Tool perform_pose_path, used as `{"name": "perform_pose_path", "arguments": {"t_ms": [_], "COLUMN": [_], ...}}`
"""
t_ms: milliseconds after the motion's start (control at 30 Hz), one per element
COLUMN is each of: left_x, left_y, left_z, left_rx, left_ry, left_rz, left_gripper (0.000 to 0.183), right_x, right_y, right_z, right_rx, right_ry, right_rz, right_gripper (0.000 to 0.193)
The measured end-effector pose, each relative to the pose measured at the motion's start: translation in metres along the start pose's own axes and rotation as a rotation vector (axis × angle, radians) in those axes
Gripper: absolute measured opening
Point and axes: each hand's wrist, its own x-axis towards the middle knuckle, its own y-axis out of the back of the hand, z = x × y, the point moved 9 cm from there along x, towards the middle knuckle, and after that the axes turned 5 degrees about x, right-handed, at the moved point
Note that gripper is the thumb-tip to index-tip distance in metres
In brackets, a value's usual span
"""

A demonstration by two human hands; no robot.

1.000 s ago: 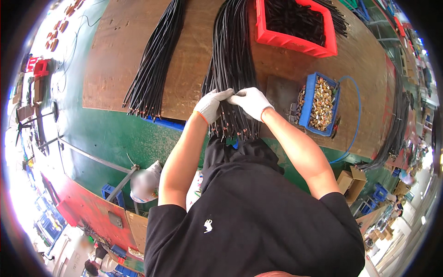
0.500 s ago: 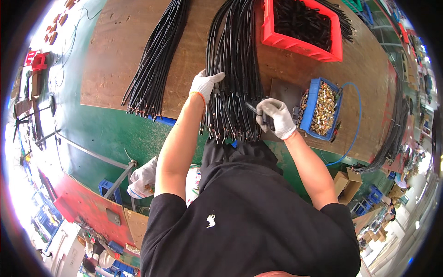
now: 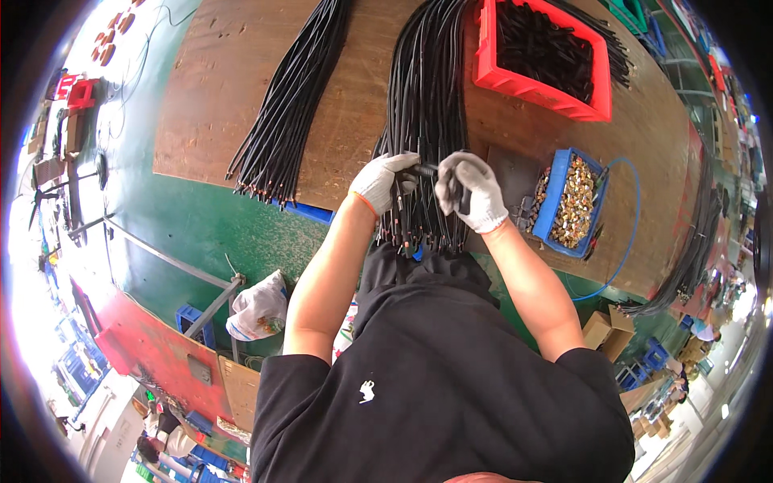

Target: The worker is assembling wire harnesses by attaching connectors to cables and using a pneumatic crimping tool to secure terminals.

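Both hands wear white gloves and come together over a thick bundle of black cables (image 3: pixel 427 88) whose stripped ends hang over the table's near edge. My left hand (image 3: pixel 386 182) is closed in a pinch on what looks like one cable of the bundle. Just right of its fingertips a short black sleeve (image 3: pixel 427 171) bridges the gap between the hands. My right hand (image 3: pixel 475 191) is curled, slightly blurred, with its fingers at the sleeve's right end and more dark pieces in its palm. The exact contact between sleeve and cable is hidden by the fingers.
Another black cable bundle (image 3: pixel 298 105) lies on the brown tabletop (image 3: pixel 209 105) to the left. At the far right stands a red bin (image 3: pixel 539 98) of black sleeves. A blue tray (image 3: pixel 549 221) of small brass-coloured parts sits nearer, beside a thin blue hose (image 3: pixel 637 201).
My left hand has moved right and closed from a spread thumb to a pinch. My right hand has risen slightly to meet it, bringing the black sleeve along. The view has shifted a little.
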Motion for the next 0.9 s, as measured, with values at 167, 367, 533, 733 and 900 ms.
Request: {"name": "perform_pose_path", "arguments": {"t_ms": [167,367,533,733,900], "left_x": [0.0,0.003,0.002,-0.008,-0.005], "left_y": [-0.004,-0.012,0.015,0.005,-0.001], "left_z": [-0.005,-0.007,-0.013,-0.009,-0.009], "left_rx": [-0.236,-0.041,0.026,0.0,0.055], "left_ry": [0.113,-0.018,0.074,0.11,0.022], "left_rz": [-0.056,-0.053,-0.008,-0.053,0.001], "left_gripper": [0.022,0.026,0.024,0.026,0.021], "right_x": [0.0,0.025,0.011,-0.056,-0.099], "right_y": [0.019,0.005,0.01,0.028,0.049], "right_z": [-0.021,-0.003,-0.008,0.032,0.046], "right_rx": [-0.492,-1.055,-1.072,-1.066,-1.024], "right_ry": [0.025,0.003,-0.224,-0.675,-0.786], "right_rz": [0.226,0.181,0.259,0.094,-0.007], "right_gripper": [0.036,0.04,0.047,0.058,0.061]}}
